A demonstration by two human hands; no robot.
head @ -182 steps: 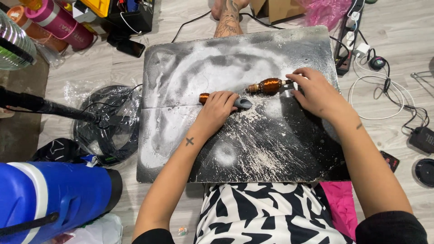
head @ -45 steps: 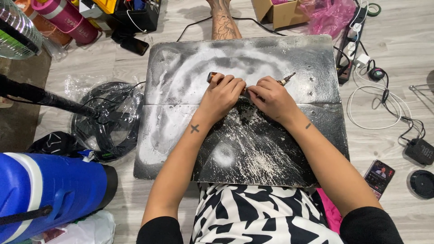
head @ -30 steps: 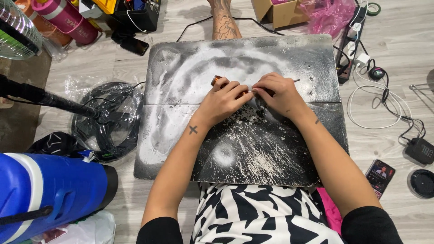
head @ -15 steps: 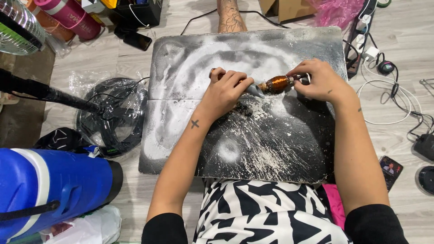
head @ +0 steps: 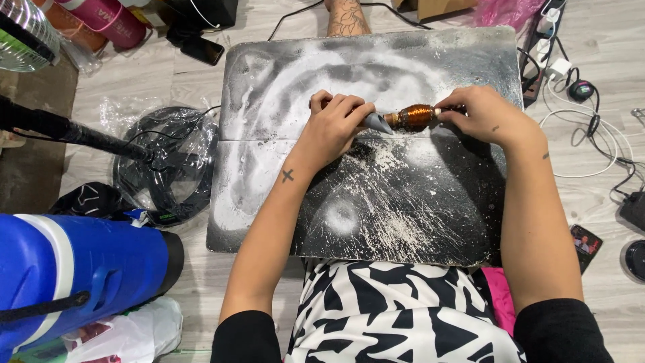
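Honestly can't make out much of the small stuff here. My left hand (head: 336,124) is curled over something on the dusty black board (head: 376,222), and the fingers hide whatever's under them except a grey pointed tip (head: 378,123) poking out on the right. Just beside that tip sits the copper-wound piece (head: 413,117), lying sideways across the board's middle seam. My right hand (head: 487,115) pinches its far end between thumb and fingertips; that end is mostly covered. On the floor by my right arm there's a small dark card-like package (head: 583,243), partly cut off by the arm. Top left, a pink cylinder (head: 107,15) runs out of frame.
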